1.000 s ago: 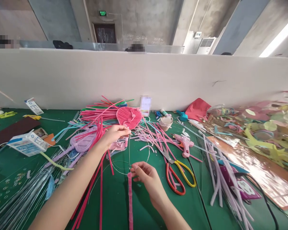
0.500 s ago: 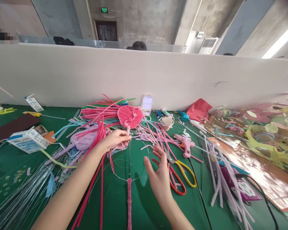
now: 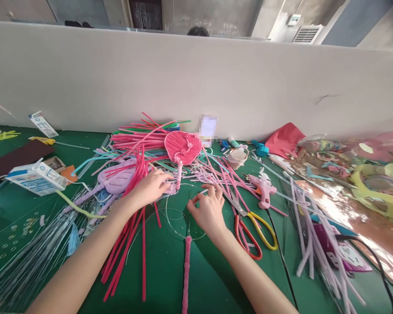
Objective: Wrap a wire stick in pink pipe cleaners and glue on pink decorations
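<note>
A wire hoop (image 3: pixel 168 220) with a straight handle wrapped in pink pipe cleaner (image 3: pixel 186 266) lies before me on the green table. My left hand (image 3: pixel 155 185) hovers at the hoop's upper left, fingers stretched loosely towards the pink stem of a finished heart-shaped piece (image 3: pixel 183 148). Nothing shows in it. My right hand (image 3: pixel 209 207) is inside the hoop's right side, thumb and forefinger curled together at the thin wire (image 3: pixel 188 224) rising from the handle's top. The fingertips partly hide that wire.
Loose red pipe cleaners (image 3: pixel 143 257) lie left of the hoop. To the right are scissors (image 3: pixel 249 222), a pink glue gun (image 3: pixel 265 192) with its black cord, and a paper cup (image 3: pixel 237 158). A pale partition (image 3: pixel 196 83) stands behind. Wire bundles (image 3: pixel 36 261) lie far left.
My left hand has let go of the thin wire and loosened its fingers. The right hand, spread before, has moved up and left and pinched in at the wire. The view has tilted down.
</note>
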{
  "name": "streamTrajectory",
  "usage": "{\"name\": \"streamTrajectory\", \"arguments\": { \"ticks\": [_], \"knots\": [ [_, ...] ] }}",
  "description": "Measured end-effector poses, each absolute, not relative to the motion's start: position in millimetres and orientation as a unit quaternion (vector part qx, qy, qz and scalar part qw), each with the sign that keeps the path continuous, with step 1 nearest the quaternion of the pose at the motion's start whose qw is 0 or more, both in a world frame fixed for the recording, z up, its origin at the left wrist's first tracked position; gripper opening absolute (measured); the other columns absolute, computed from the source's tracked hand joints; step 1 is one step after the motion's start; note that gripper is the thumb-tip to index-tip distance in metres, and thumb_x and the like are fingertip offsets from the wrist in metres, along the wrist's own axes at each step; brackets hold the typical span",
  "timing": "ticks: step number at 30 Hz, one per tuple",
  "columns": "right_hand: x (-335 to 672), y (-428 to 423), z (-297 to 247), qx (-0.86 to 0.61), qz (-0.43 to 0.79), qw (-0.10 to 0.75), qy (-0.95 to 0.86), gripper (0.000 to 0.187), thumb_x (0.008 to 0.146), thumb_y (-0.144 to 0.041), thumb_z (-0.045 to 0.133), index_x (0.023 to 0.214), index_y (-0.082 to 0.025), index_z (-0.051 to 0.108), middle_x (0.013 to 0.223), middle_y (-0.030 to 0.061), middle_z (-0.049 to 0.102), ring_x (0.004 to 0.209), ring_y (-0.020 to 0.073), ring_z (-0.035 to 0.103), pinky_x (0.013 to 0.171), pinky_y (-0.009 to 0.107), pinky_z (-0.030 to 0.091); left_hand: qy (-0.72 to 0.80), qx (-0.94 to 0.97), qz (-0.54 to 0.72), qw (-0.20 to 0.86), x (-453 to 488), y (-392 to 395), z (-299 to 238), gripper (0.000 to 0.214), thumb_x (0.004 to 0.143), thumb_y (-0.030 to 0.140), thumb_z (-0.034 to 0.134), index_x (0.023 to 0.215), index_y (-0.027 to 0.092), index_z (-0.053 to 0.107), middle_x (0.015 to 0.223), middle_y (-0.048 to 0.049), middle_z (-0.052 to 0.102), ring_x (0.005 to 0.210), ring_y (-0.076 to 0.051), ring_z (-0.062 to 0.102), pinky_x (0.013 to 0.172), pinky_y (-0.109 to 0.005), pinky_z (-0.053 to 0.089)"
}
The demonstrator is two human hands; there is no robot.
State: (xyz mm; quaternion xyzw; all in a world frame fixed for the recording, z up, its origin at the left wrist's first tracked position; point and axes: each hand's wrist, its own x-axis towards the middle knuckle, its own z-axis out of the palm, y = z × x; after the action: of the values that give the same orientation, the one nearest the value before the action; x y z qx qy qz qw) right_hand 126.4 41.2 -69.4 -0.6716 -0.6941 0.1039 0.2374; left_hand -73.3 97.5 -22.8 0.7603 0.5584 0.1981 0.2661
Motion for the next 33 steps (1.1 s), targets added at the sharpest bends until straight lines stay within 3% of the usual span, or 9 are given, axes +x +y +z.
{"name": "streamTrajectory", "arguments": {
  "ticks": [1,5,8,14,18,22,24,28,33],
  "knots": [
    [130,44,-69,-0.679,0.105,0.24,-0.686,0.02,0.083,-0.026,0.063,0.069,-0.017,0.074,0.125,0.0191,0.056,0.13,0.0447,0.034,0.095,0.057,0.039,0.576,0.76,0.184,0.239,-84,91,-18,0.026,0.08,0.04,0.056,0.092,0.023,0.072,0.107,-0.0113,0.07,0.105,-0.03,0.061,0.088,-0.037,0.045],
    [137,53,-69,-0.686,0.106,0.246,-0.676,0.023,0.085,-0.026,0.06,0.07,-0.016,0.074,0.126,0.0203,0.053,0.132,0.0452,0.03,0.099,0.06,0.034,0.642,0.74,0.108,0.169,-110,63,-11,0.022,0.082,0.036,0.054,0.065,0.023,0.06,0.067,-0.0062,0.066,0.067,-0.026,0.062,0.065,-0.033,0.043],
    [134,55,-73,-0.676,0.115,0.251,-0.683,0.022,0.084,-0.024,0.062,0.067,-0.017,0.073,0.124,0.0198,0.053,0.132,0.0449,0.03,0.098,0.06,0.034,0.668,0.728,0.088,0.128,-105,50,-23,0.026,0.085,0.043,0.054,0.069,0.022,0.057,0.076,-0.0086,0.067,0.07,-0.026,0.063,0.06,-0.031,0.039],
    [130,50,-77,-0.65,0.158,0.283,-0.687,0.017,0.081,-0.027,0.069,0.068,-0.018,0.072,0.118,0.0198,0.056,0.127,0.0451,0.036,0.093,0.061,0.038,0.671,0.726,0.081,0.127,-97,53,-31,0.017,0.088,0.026,0.046,0.073,0.022,0.053,0.077,-0.0072,0.068,0.072,-0.025,0.066,0.06,-0.029,0.04],
    [134,50,-66,-0.619,0.213,0.347,-0.672,0.019,0.086,-0.038,0.065,0.081,-0.021,0.073,0.113,0.0131,0.061,0.118,0.0338,0.049,0.097,0.051,0.042,0.629,0.735,0.119,0.226,-97,49,-6,0.023,0.094,0.042,0.042,0.085,0.025,0.055,0.071,0.0016,0.069,0.061,-0.02,0.064,0.061,-0.027,0.043],
    [136,48,-51,-0.548,0.365,0.439,-0.612,0.038,0.087,-0.048,0.061,0.115,-0.023,0.065,0.1,0.0058,0.069,0.086,0.0196,0.065,0.074,0.033,0.053,0.56,0.746,0.138,0.332,-81,44,14,0.022,0.091,0.045,0.05,0.087,0.027,0.063,0.073,0.0034,0.07,0.061,-0.02,0.064,0.06,-0.027,0.044],
    [141,45,-45,-0.524,0.416,0.472,-0.574,0.038,0.084,-0.045,0.066,0.114,-0.021,0.065,0.093,0.0049,0.071,0.079,0.0186,0.065,0.071,0.031,0.052,0.536,0.764,0.158,0.323,-74,45,18,0.02,0.09,0.041,0.053,0.087,0.027,0.068,0.081,0.0021,0.073,0.071,-0.021,0.066,0.066,-0.028,0.045],
    [156,32,-38,-0.516,0.409,0.415,-0.628,0.014,0.082,-0.036,0.069,0.087,-0.024,0.074,0.083,0.0035,0.074,0.074,0.0205,0.066,0.071,0.034,0.052,0.498,0.789,0.181,0.31,-70,46,17,0.019,0.091,0.035,0.054,0.085,0.028,0.07,0.091,0.0008,0.074,0.083,-0.023,0.067,0.075,-0.03,0.045],
    [166,5,-44,-0.452,0.409,0.302,-0.733,0.018,0.088,-0.024,0.061,0.093,-0.029,0.077,0.085,0.0016,0.074,0.075,0.0198,0.067,0.068,0.031,0.049,0.501,0.803,0.102,0.306,-75,33,0,0.022,0.093,0.035,0.053,0.079,0.027,0.068,0.084,-0.0001,0.07,0.08,-0.022,0.064,0.071,-0.03,0.044]
  ]
}}
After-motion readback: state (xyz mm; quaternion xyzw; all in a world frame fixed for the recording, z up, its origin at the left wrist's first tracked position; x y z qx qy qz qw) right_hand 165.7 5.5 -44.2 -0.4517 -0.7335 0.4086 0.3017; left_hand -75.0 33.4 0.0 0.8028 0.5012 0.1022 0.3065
